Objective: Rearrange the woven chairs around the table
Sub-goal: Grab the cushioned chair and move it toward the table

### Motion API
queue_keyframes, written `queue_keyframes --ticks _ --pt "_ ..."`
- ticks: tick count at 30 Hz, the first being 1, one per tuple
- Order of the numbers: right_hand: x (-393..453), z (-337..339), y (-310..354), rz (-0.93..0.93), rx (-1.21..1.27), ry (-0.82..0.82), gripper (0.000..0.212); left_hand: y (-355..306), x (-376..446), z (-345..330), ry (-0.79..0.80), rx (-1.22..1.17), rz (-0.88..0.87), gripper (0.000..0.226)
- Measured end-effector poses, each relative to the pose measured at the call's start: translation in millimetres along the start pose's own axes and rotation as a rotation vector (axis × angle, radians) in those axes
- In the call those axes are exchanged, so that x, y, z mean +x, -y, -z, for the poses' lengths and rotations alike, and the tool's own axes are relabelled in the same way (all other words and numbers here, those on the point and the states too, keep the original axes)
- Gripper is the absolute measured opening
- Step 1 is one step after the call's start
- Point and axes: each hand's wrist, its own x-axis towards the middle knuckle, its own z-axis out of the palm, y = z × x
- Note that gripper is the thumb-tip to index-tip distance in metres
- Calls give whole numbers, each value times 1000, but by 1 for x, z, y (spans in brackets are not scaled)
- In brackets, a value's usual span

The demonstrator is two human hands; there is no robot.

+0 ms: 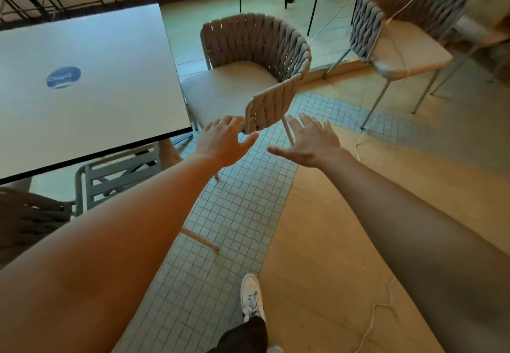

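Observation:
A grey woven chair (256, 49) with a beige seat stands at the right side of the white table (110, 99), its seat facing the table. My left hand (223, 139) is open, fingers spread, just short of the near end of the chair's woven armrest. My right hand (309, 143) is open too, palm down, a little right of that armrest end and not touching it. A second woven chair (397, 21) stands apart at the upper right.
A dark woven chair (30, 214) shows at the lower left beside the table. A slatted grey frame (118, 176) sits under the table edge. A white cord (375, 314) trails across the wooden floor. My white shoe (252, 297) stands on the small-tiled strip.

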Motion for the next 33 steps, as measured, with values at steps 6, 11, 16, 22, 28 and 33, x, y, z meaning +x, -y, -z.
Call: queue_keyframes --ticks 6,11,16,22,28,33 --pt "59 21 -29 15 -26 -36 111 -9 67 -2 30 -13 17 70" --pt "103 37 -59 51 -54 -31 111 -23 119 -6 57 -37 46 72" --pt "150 44 -100 100 -59 -40 110 -41 168 -24 58 -22 70 73" --pt "224 55 -166 220 -99 -22 112 -77 233 -47 74 -18 161 66" --pt "281 73 -231 357 -183 7 112 -130 288 -67 68 -67 248 60" --pt "328 82 -260 427 -214 32 112 -157 319 -83 69 -36 300 50"
